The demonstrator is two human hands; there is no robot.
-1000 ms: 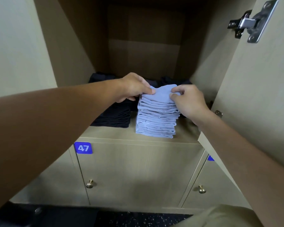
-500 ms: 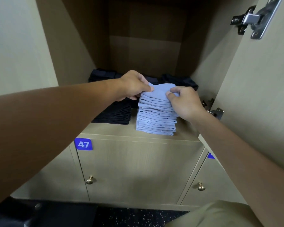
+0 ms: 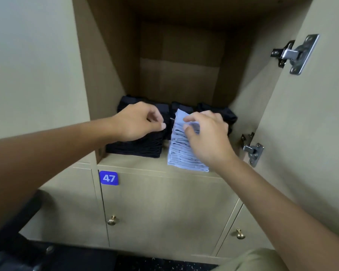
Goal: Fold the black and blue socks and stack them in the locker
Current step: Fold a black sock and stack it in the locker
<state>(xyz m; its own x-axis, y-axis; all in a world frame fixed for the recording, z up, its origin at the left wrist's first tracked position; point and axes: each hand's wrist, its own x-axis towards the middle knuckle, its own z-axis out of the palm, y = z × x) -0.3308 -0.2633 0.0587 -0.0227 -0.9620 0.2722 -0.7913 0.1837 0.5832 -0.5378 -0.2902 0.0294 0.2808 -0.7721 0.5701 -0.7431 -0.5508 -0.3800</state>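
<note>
Inside open locker (image 3: 176,79), on shelf floor: blue sock stack (image 3: 181,151) front right, black sock stack (image 3: 137,146) front left, more dark folded socks (image 3: 217,113) behind. Right hand (image 3: 207,133) covers top of blue stack, grip clamped on top blue sock. Left hand (image 3: 139,122) over black stack, fingers loosely curled, grip on nothing. Open door (image 3: 311,114) at right, two metal hinges (image 3: 294,53). Below: closed doors, blue tag "47" (image 3: 108,178), brass knobs (image 3: 112,220). Dark speckled floor (image 3: 155,264) at bottom.
</note>
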